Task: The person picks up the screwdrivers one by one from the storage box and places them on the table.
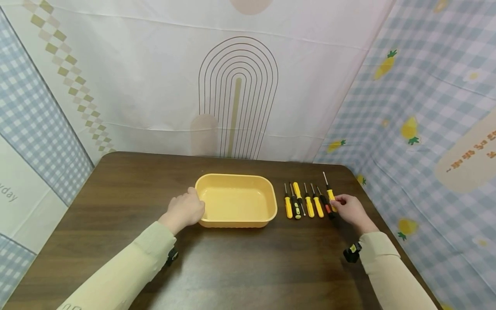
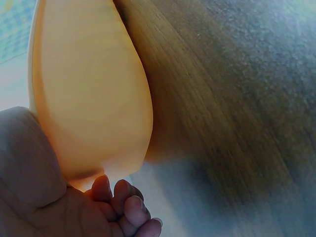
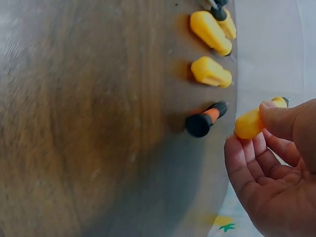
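A yellow plastic basin (image 1: 238, 224) with a rounded rectangular rim stands on the table. At its left end my left hand (image 1: 185, 209) grips the wall; the left wrist view shows the thumb on one side and curled fingers (image 2: 133, 210) near the lower end. On the right, my right hand (image 1: 351, 211) pinches a yellow-and-black screwdriver (image 1: 330, 193) by its handle, shaft pointing away from me. In the right wrist view that handle (image 3: 249, 123) is lifted above the table. Just left of it lies a black-and-orange screwdriver (image 1: 327, 207).
Several more screwdrivers (image 1: 308, 206) lie in a row between the basin and my right hand, mostly yellow-handled. One has its handle (image 1: 297, 189) at the far end. The dark wooden table (image 1: 248, 267) ends at a patterned cloth backdrop (image 1: 155, 86).
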The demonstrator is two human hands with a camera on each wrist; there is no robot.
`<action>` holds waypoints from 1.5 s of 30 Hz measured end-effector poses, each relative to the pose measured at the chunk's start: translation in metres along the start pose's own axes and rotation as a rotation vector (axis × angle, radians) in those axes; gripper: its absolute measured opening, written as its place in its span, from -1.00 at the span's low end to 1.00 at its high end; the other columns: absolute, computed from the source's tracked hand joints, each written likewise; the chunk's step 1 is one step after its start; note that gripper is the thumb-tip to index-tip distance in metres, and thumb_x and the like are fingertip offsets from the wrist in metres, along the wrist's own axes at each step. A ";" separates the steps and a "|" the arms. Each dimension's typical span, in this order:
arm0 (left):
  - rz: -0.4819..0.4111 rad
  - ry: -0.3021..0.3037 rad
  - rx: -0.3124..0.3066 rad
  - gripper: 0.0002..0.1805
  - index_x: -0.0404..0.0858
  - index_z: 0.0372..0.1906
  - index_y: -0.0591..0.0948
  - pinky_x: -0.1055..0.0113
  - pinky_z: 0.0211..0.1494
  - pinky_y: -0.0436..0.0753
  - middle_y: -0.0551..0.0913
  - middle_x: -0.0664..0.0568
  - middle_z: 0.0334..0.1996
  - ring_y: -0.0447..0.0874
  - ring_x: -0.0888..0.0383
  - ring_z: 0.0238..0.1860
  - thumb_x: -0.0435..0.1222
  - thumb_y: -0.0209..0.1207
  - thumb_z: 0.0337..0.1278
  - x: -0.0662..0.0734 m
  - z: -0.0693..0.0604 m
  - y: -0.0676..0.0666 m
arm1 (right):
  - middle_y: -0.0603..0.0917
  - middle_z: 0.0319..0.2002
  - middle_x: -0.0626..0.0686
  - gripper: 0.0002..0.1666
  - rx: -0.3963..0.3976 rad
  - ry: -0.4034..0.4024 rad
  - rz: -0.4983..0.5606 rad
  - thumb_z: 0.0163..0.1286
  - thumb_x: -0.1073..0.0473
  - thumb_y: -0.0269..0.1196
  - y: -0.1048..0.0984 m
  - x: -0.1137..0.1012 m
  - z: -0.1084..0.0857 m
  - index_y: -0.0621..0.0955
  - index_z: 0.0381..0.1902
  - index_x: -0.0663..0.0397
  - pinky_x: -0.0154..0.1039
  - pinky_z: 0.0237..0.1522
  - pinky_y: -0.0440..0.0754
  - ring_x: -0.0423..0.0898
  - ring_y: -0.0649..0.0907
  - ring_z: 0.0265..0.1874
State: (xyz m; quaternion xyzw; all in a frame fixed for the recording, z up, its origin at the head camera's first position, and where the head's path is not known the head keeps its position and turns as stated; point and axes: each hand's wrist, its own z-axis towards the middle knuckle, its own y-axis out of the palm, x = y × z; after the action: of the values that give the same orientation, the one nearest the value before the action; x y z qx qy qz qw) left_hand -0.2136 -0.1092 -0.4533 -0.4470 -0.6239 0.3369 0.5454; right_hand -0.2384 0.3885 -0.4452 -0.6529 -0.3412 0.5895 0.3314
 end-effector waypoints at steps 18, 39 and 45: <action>-0.004 -0.008 -0.005 -0.60 -0.47 -0.05 0.31 -0.03 -0.14 0.41 0.49 -0.13 -0.46 0.50 -0.08 -0.40 -0.15 -0.14 0.33 -0.001 0.000 -0.001 | 0.59 -0.24 0.25 -0.63 0.011 0.101 -0.034 0.49 0.15 0.08 0.007 0.019 0.008 0.54 -0.07 0.44 -0.08 -0.31 0.49 0.07 0.54 -0.31; -0.012 -0.006 0.001 -0.59 -0.47 -0.04 0.31 -0.02 -0.13 0.41 0.50 -0.13 -0.45 0.51 -0.09 -0.38 -0.15 -0.13 0.32 0.001 0.000 0.001 | 0.63 -0.28 0.25 -0.65 0.031 0.162 -0.106 0.45 0.16 0.09 0.012 0.009 0.009 0.60 -0.15 0.42 -0.12 -0.42 0.51 0.04 0.56 -0.41; -0.005 -0.010 -0.003 -0.60 -0.47 -0.05 0.30 -0.02 -0.14 0.41 0.49 -0.12 -0.46 0.50 -0.08 -0.39 -0.15 -0.14 0.33 0.000 0.000 0.000 | 0.62 -0.30 0.23 -0.65 0.026 0.173 -0.113 0.45 0.14 0.09 0.012 0.009 0.008 0.59 -0.18 0.40 -0.13 -0.40 0.50 0.04 0.56 -0.40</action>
State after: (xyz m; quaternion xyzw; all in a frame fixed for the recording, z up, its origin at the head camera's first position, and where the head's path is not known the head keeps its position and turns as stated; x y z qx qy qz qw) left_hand -0.2133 -0.1091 -0.4527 -0.4444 -0.6282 0.3368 0.5426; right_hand -0.2450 0.3901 -0.4605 -0.6766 -0.3399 0.5159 0.4006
